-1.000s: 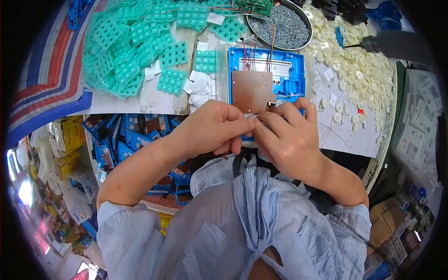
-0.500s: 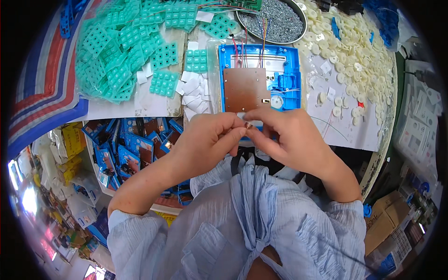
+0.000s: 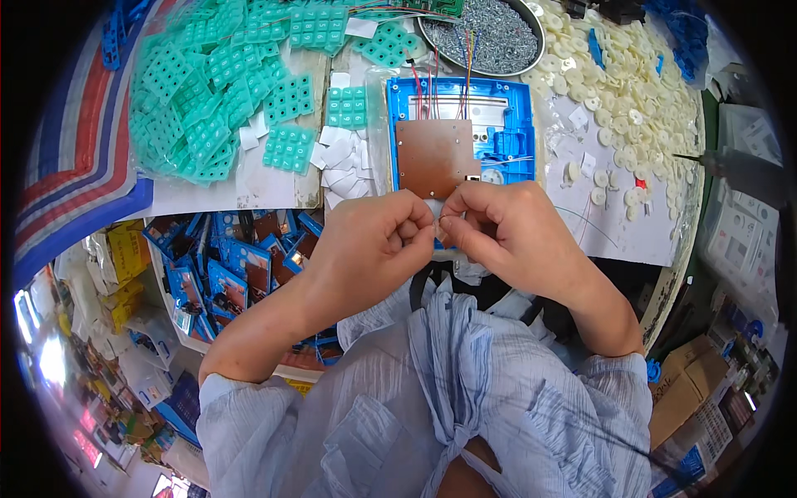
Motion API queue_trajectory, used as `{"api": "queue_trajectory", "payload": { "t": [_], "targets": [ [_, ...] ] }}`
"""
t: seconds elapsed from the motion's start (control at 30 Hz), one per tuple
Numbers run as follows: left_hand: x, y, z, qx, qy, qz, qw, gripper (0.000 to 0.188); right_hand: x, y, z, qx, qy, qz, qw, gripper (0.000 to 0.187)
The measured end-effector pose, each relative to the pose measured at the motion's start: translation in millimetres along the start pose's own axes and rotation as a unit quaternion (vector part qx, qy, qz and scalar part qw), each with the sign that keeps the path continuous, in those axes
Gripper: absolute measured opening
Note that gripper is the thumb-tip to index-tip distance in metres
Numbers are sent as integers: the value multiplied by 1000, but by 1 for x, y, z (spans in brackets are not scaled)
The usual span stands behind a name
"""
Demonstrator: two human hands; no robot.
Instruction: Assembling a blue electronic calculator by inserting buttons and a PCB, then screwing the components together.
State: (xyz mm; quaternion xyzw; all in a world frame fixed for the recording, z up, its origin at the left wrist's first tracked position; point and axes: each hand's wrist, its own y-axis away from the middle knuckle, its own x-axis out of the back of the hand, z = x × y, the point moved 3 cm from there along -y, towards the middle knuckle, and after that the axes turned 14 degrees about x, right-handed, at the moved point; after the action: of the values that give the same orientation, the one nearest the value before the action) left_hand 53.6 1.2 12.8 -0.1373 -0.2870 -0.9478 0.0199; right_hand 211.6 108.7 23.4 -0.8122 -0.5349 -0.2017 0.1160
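My left hand (image 3: 378, 228) and my right hand (image 3: 502, 228) meet at the fingertips, both in a pinch, over the near edge of a blue plastic casing (image 3: 521, 116). Whatever lies between the fingers is too small to name. A brown circuit board (image 3: 433, 156) covers the left part of the casing, with thin coloured wires (image 3: 469, 70) rising at its far side. Right of the board a white disc (image 3: 492, 177) shows in the casing. The casing's near edge is mostly hidden by my hands.
Green rubber keypads (image 3: 195, 100) are heaped at the left, beside white paper pieces (image 3: 342, 162). A round tray (image 3: 544, 41) of screws stands at the back. Cream discs (image 3: 631, 91) spread over the right. Blue assembled units (image 3: 228, 278) fill a box at lower left. A screwdriver (image 3: 730, 170) hangs at the far right.
The fingers of both hands have drawn closer together, and my right index finger has curled into the pinch. The dark screwdriver at the right has swung further into view.
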Motion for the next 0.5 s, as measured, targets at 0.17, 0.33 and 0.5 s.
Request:
{"api": "queue_trajectory", "payload": {
  "t": [0.17, 0.33, 0.5],
  "targets": [
    [-9, -2, 0, -95, -69, 100, 988, 10, -2, -2, -4, 28, 22, 13, 999, 16],
    [0, -1, -5, -36, -4, 35, 999, 3, -2, 1, 2, 13, -44, 46, 998, 14],
    [7, 2, 1, -4, 16, -13, 1000, 4, -1, 2, 2, 4, -45, 45, 998, 14]
  ]
}}
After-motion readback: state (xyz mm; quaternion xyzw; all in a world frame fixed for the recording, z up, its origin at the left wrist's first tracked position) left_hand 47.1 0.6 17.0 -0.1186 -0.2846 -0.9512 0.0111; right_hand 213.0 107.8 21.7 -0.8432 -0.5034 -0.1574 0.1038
